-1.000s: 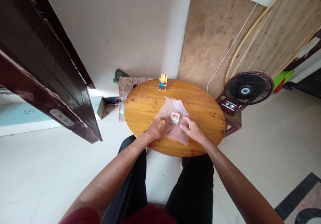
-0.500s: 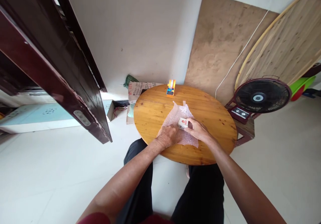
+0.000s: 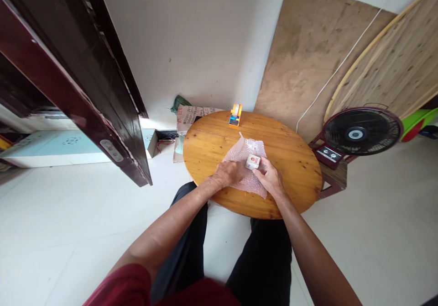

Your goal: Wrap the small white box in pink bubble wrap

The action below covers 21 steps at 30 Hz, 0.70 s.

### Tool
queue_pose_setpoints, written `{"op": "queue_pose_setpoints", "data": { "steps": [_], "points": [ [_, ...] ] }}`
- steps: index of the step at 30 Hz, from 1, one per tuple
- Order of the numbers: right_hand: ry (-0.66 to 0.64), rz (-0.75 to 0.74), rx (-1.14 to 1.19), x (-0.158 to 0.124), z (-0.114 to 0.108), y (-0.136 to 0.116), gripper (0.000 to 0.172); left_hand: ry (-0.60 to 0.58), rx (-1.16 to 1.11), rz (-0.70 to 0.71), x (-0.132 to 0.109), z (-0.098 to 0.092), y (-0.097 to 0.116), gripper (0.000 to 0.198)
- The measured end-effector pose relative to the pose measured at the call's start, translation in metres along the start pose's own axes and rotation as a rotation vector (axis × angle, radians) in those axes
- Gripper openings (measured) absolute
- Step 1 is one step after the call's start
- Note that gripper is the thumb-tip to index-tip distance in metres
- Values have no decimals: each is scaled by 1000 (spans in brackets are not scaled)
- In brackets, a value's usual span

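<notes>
Box point(image 3: 252, 161) over bubble wrap point(image 3: 247, 148); inside hidden

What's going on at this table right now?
Someone is handling a small white box over a sheet of bubble wrap spread on a round wooden table. The right hand grips the box's right side, while the left hand is at the wrap's left side. The box isn't covered by the wrap. An orange and blue item, apparently a tape dispenser, stands near the far edge.
</notes>
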State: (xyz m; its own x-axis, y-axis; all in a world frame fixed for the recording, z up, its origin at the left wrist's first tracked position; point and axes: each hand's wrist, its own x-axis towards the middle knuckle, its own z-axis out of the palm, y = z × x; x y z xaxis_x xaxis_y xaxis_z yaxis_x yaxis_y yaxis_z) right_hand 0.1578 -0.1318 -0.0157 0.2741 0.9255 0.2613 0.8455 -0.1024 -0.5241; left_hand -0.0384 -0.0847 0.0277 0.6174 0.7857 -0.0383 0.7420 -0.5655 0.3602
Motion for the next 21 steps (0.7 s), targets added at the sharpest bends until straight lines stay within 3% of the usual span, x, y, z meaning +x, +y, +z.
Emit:
{"op": "queue_pose_setpoints", "data": {
  "steps": [4,7,12,21],
  "points": [
    [-13,9,2,0,-2,-2,58,130,-72,16,16,5,-2,69],
    [-28,14,28,0,-1,-3,57,123,-195,104,23,16,-11,90],
    [-69,13,-55,2,-1,-5,60,84,-153,151,18,30,-25,95],
    [-285,-116,-45,17,-20,-7,67,120,-42,100,12,31,-22,95]
  ]
}}
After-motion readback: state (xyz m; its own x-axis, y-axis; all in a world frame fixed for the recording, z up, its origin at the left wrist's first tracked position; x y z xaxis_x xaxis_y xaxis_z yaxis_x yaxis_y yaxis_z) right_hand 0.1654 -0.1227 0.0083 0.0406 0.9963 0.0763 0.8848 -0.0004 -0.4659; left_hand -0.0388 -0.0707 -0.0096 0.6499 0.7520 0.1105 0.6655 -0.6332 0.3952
